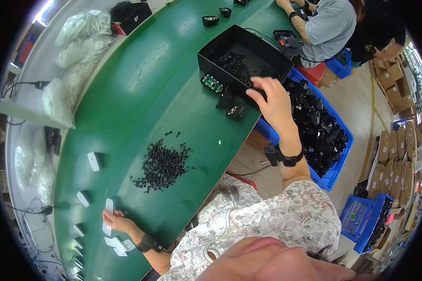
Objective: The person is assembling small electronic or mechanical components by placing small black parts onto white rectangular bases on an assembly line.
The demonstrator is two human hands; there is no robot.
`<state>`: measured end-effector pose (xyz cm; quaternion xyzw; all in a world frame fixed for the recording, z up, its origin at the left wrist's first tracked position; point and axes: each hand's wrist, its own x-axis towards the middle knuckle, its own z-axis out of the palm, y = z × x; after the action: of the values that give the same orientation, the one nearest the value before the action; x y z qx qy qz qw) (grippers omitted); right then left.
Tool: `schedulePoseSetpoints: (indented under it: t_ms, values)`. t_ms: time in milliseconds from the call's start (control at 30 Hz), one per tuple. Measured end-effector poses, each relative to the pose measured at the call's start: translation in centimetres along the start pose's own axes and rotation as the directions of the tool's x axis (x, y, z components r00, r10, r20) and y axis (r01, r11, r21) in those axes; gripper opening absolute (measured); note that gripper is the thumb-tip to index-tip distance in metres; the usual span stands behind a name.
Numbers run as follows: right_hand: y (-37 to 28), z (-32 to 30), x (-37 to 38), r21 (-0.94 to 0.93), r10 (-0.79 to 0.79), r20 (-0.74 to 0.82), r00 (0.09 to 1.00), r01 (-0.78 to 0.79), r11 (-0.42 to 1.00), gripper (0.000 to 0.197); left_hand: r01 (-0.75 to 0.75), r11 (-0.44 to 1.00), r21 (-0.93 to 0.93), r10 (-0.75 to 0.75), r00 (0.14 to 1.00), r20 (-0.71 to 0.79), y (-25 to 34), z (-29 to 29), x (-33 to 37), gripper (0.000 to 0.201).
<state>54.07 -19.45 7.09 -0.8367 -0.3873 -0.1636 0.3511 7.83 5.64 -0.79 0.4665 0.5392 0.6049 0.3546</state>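
My left hand (118, 221) pinches a flat white rectangular piece (109, 216) above the green table at the lower left. Several similar flat white pieces (119, 246) lie just below that hand. My right hand (273, 102) is at the near wall of a black box (215, 64), thumb and fingers apart, with nothing visible between them. Small black parts (234, 65) lie in the box. Left of the right hand are a black housing with a green circuit board (212, 84) and another black housing (235, 112). A pile of small black parts (160, 165) lies between my hands.
White box-shaped pieces (94, 161) stand in a row along the table's left. A blue crate (330, 180) of black parts sits beside the table at the right. Clear plastic bags (72, 56) lie beyond the far edge. A co-worker in a grey shirt (330, 29) works at upper right.
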Motion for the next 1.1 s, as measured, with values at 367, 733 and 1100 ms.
schedulePoseSetpoints:
  t_ms: [367,733,1100]
  values:
    - [3.0,-0.5,-0.8,-0.121,-0.064,0.412,0.909,0.124,0.985,0.031,-0.029,0.959,0.282,0.029,1.0,0.004,-0.1,1.6,-0.3,0.024]
    - [7.3,1.5,7.3,0.33,-0.17,0.876,0.452,-0.305,0.893,0.051,-0.022,0.916,0.4,0.035,0.999,-0.026,0.3,2.3,-0.4,0.025]
    - [7.9,4.5,9.5,0.002,-0.324,0.416,0.849,0.355,0.935,0.055,-0.037,0.901,0.433,0.051,0.998,-0.021,0.3,2.6,-0.5,0.026]
